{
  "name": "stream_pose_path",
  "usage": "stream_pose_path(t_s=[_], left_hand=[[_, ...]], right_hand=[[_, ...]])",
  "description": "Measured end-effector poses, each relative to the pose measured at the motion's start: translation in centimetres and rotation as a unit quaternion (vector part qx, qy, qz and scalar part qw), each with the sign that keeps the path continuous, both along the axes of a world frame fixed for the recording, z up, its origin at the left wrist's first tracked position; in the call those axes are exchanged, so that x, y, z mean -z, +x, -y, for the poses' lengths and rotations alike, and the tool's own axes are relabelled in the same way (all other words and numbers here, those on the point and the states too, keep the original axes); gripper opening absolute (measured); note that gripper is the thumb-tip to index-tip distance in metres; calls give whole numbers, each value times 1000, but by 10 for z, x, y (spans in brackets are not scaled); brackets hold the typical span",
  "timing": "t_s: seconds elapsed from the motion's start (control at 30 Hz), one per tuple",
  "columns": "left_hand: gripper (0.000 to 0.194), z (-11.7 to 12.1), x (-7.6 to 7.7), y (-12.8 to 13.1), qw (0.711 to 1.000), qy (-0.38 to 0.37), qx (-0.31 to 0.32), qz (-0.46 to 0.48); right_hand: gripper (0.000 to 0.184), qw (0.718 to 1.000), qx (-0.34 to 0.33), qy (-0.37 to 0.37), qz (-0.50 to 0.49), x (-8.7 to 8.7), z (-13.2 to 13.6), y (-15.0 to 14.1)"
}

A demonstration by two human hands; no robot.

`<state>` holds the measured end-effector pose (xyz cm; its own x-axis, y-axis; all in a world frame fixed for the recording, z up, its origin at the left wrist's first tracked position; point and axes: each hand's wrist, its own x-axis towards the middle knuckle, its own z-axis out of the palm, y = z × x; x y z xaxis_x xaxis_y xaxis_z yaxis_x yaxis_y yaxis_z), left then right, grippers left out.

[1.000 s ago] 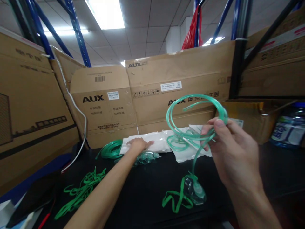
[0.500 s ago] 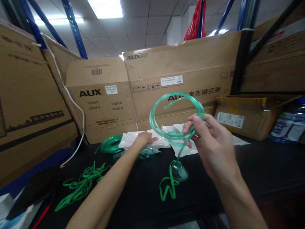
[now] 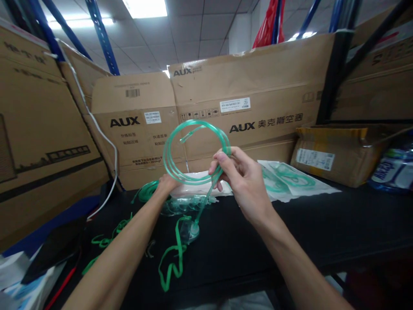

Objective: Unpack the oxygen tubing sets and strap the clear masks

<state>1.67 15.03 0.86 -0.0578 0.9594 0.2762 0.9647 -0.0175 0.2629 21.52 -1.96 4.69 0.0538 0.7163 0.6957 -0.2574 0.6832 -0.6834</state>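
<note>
My right hand (image 3: 240, 174) is closed on a loose coil of clear green tubing (image 3: 176, 125), holding it up in the air. From the coil the tubing runs down to a clear oxygen mask (image 3: 189, 231) with a green strap (image 3: 179, 249), hanging low in front of the black table. My left hand (image 3: 168, 184) reaches to the left end of a stack of white plastic bags (image 3: 196, 189); its fingers are mostly hidden. Beside it lies another green tubing coil (image 3: 146, 191). Several clear masks (image 3: 182, 204) lie in front of the bags.
Flat packages with green tubing (image 3: 293, 176) lie on the black table (image 3: 258, 258) at right, near an open carton (image 3: 325, 155) and a blue-labelled bottle (image 3: 393, 170). Green straps (image 3: 109, 237) lie at left. Large cardboard sheets (image 3: 142, 99) wall off the back.
My right hand has moved left with the coil and hanging mask, uncovering packages at right. My left hand has shifted left along the white bags, toward the other coil.
</note>
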Motion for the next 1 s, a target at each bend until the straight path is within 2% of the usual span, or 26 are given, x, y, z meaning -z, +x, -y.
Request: stream_pose_path(t_s=[0.1,0.2,0.33,0.4,0.47,0.5,0.6,0.67,0.73,0.8,0.83,0.87,0.9,0.97,1.0], left_hand=[[46,1,-4,1,999,-30,-14,-18],[48,5,-13,5,999,-28,-25,-26],[58,35,-23,12,999,29,-12,-18],[54,63,-23,16,997,63,32,-3],[46,94,-19,21,985,90,143,41],[46,110,-16,23,977,75,191,53],[44,145,-2,24,959,27,272,74],[45,158,7,21,948,-21,311,68],[55,165,16,17,939,-76,331,54],[65,168,22,14,935,-122,330,45],[69,169,24,14,935,-137,325,47],[71,170,26,13,935,-145,320,53],[70,171,28,14,935,-147,318,62],[63,173,32,15,932,-135,324,84],[56,175,34,15,930,-127,331,93]], right_hand=[[28,998,-2,-35,49,16,-4,9],[34,990,3,-93,103,37,-1,27],[39,973,30,-192,125,64,21,56],[40,962,37,-241,125,74,33,70],[41,948,29,-288,135,82,42,83],[42,940,22,-310,143,86,45,90],[47,911,-3,-365,192,97,44,107],[50,889,22,-380,255,103,38,117],[49,866,139,-345,333,107,34,121],[44,836,300,-248,387,107,34,118],[40,823,349,-190,405,107,35,113],[34,820,358,-138,424,106,38,106],[28,826,331,-95,446,106,41,97],[20,838,217,-42,499,108,46,77],[17,833,170,-24,525,110,47,67]])
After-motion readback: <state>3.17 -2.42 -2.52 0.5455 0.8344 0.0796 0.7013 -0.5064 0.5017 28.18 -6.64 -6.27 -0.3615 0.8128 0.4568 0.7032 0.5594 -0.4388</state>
